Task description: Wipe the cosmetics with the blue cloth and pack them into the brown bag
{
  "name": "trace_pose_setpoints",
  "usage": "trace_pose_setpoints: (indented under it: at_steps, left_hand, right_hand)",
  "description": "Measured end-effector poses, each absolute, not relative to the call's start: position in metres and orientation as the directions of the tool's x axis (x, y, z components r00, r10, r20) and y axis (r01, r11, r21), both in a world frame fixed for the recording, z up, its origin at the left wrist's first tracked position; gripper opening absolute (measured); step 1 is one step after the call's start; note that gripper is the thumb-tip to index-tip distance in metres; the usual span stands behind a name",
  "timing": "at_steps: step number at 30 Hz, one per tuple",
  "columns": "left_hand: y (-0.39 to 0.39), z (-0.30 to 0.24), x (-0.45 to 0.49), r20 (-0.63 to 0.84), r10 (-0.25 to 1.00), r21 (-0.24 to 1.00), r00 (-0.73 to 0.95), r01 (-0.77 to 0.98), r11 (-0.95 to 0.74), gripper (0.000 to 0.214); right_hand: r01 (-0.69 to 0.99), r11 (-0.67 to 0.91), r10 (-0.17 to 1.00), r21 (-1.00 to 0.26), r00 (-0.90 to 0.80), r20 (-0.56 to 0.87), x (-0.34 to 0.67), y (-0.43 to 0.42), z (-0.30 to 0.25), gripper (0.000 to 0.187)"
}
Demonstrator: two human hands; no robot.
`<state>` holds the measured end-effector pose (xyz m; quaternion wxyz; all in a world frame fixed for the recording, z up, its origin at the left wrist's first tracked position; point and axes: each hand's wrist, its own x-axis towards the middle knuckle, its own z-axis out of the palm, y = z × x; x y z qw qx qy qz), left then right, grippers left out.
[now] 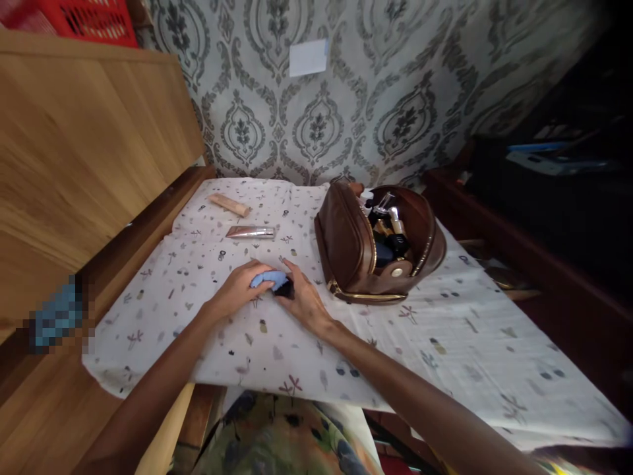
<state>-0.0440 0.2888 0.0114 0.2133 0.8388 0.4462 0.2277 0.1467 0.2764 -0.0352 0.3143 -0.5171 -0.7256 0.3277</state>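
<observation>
My left hand [241,285] and my right hand [302,298] meet on the patterned white cloth [445,336] that covers the table. Together they grip a small item with a light blue part [267,278] and a dark end [285,288]; my left fingers wrap the blue part, my right fingers pinch the dark end. Just right of my hands stands an open brown leather pouch [346,241] with several cosmetic bottles and tubes [390,231] inside.
Two tubes lie farther back on the cloth: a metallic one [250,231] and a beige one [229,204]. A wooden cabinet [84,145] stands at the left with a red crate [89,20] on top. Dark furniture [544,211] lines the right side.
</observation>
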Motion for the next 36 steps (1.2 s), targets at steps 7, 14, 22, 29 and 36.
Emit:
trace_pose_setpoints:
  at_steps: [7,14,22,29,36]
  left_hand:
    - [0.298,0.001,-0.074,0.303,0.918,0.367,0.255,0.858,-0.359,0.033]
    - [0.276,0.012,-0.050,0.503,0.750,0.161,0.430,0.806,-0.570,0.028]
    - [0.278,0.000,-0.023,0.327,0.761,0.150,0.560,0.765,-0.627,0.025]
    - [0.280,-0.008,-0.031,0.444,0.795,0.280,0.414,0.778,-0.562,0.026]
    - [0.275,-0.003,-0.023,0.487,0.742,0.316,0.460,0.699,-0.641,0.031]
  right_hand:
    - [0.469,0.201,0.968,-0.860,-0.228,0.102,0.152,0.276,-0.039,0.077]
    - [0.460,0.195,0.969,-0.866,-0.225,0.098,0.153,0.274,-0.035,0.086]
    - [0.458,0.214,0.965,-0.863,-0.236,0.114,0.152,0.271,-0.035,0.085]
    - [0.176,0.162,0.967,-0.971,-0.226,0.120,0.156,0.282,-0.039,0.063]
    - [-0.094,0.041,0.958,-0.995,-0.280,0.066,0.155,0.281,-0.033,0.053]
